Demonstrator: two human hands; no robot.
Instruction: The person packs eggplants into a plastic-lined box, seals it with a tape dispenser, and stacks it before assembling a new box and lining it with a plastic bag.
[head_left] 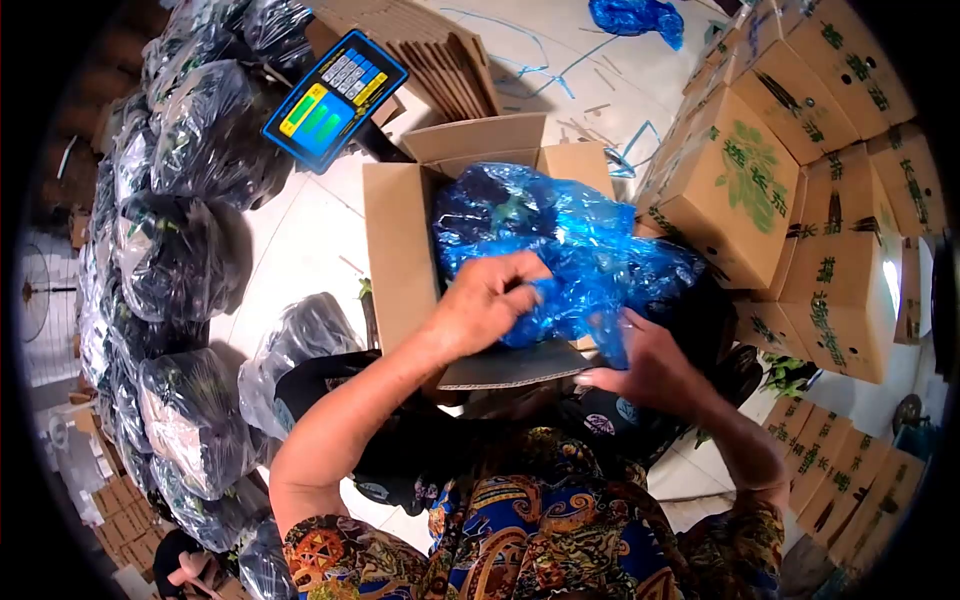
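An open cardboard box (pixel 400 262) stands in front of me with its flaps folded out. Inside and over it lies a shiny blue plastic bag (pixel 585 215), with dark, partly green contents showing through. My left hand (pixel 492 300) is closed, thumb and fingers pinching the near side of the bag. On the right, my right hand (pixel 648 365) has its fingers closed on a bunched piece of the same bag, beside the near flap (pixel 515 368). What exactly fills the bag cannot be made out through the film.
A scale display with keypad (pixel 335 100) stands at the back left. Filled clear plastic bags (pixel 215 130) line the left side. Printed cardboard boxes (pixel 745 180) are stacked on the right. Flattened cardboard (pixel 440 70), loose blue strapping (pixel 545 65) and another blue bag (pixel 640 18) lie beyond.
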